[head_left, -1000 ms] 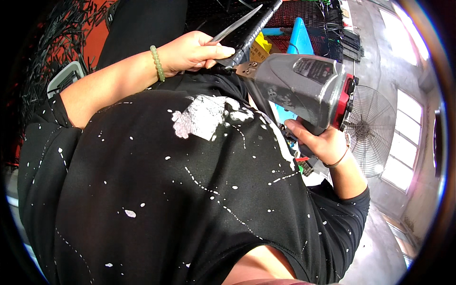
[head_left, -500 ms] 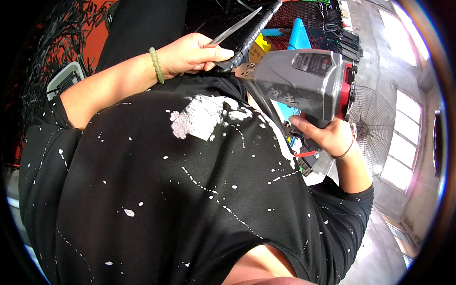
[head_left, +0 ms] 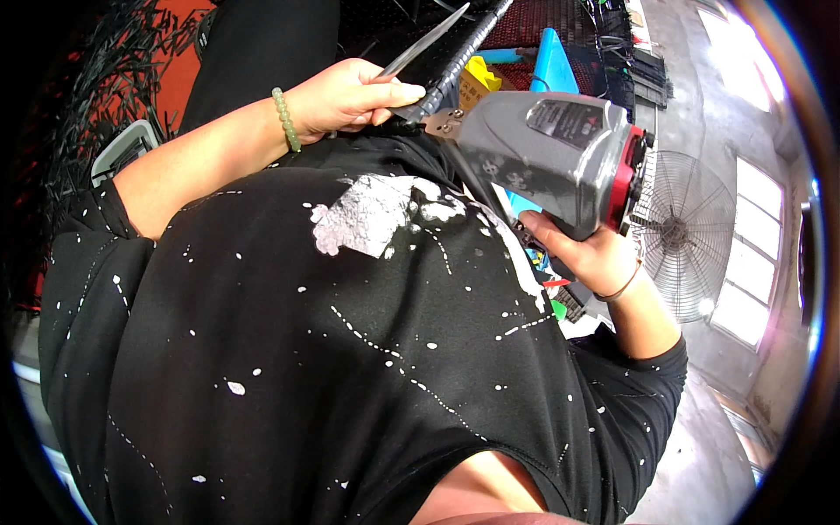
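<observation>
Power tool, grey and red, fills my right hand, fingers wrapped round its handle, metal nose close by the black wrapped edge. My left hand clasps a pointed metal blade, thumb at that edge, just beside the nose.

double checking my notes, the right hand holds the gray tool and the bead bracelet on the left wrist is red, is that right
Not quite: the bead bracelet is pale green, not red, as the head view shows. The rest stands: it is on the left wrist, and the right hand holds the gray tool.
</observation>
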Motion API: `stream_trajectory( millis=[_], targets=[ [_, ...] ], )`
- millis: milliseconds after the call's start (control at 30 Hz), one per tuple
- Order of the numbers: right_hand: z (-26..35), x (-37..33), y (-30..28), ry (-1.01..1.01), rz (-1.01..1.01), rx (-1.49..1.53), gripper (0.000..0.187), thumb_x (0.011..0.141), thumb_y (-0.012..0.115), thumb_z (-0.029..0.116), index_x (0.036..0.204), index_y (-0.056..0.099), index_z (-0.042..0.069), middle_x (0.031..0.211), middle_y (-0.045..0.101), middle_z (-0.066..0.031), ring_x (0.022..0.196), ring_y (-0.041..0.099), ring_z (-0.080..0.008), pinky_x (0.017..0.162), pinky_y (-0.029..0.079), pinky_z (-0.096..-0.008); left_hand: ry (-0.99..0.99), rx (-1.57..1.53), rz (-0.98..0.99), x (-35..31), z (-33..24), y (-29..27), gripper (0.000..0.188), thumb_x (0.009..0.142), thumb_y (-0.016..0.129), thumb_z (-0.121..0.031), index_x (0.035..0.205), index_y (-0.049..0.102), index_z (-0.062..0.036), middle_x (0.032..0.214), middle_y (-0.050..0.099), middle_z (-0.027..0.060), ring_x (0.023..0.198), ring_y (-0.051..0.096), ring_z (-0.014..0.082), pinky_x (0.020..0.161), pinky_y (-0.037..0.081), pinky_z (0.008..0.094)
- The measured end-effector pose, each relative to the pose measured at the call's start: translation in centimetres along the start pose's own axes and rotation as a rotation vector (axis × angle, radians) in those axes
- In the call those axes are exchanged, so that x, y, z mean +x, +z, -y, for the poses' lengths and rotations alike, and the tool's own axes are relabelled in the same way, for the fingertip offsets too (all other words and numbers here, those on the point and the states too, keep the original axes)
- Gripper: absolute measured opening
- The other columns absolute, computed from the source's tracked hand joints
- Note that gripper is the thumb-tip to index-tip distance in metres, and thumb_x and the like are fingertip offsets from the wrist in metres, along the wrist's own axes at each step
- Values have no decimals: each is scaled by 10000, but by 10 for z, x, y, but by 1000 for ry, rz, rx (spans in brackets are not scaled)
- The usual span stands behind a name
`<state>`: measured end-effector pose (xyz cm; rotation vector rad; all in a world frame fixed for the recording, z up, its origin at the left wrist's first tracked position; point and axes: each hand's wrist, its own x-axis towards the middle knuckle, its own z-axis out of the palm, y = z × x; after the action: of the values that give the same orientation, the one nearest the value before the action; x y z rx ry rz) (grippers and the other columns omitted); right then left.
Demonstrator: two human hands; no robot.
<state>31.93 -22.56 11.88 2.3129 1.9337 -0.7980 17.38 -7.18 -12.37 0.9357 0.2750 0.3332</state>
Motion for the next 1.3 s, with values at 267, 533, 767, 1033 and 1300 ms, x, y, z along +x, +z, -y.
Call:
stream_trajectory(
  millis=[267,533,767,1033,1300],
  targets=[
    [10,8,-6,-17,-24,15,198,788,742,178,881,664,21,681,617,-6,606,565,-75,580,462,-237,-12,-3,9,3,2,0,265,891,626,-303,724,624,-97,499,449,-61,378,320,9,362,227,179],
    [13,10,-10,-3,-3,30,205,766,756,146,879,649,13,687,610,-16,623,567,-85,594,466,-249,-20,-22,34,4,5,-2,233,889,628,-288,789,646,-78,518,468,-56,385,332,6,367,236,169],
    [18,8,-16,199,77,112,313,733,762,87,996,620,-5,871,670,-73,800,615,-125,763,500,-284,-5,4,-15,3,1,3,339,876,635,-326,637,559,-99,508,446,-57,392,319,18,379,238,188],
    [-30,-28,13,197,-313,562,315,755,626,-70,1062,553,-79,702,559,-52,511,512,-114,475,411,-245,-18,37,-41,-10,0,-11,339,924,580,-300,638,552,-120,478,410,-68,381,303,23,379,224,206],
    [-88,-53,37,273,-590,895,382,824,633,83,1164,535,-61,588,489,-7,490,477,-95,498,398,-240,-118,14,-84,-34,-29,-16,291,890,630,-302,683,557,-111,524,424,-80,425,315,6,406,229,190]
  ],
)
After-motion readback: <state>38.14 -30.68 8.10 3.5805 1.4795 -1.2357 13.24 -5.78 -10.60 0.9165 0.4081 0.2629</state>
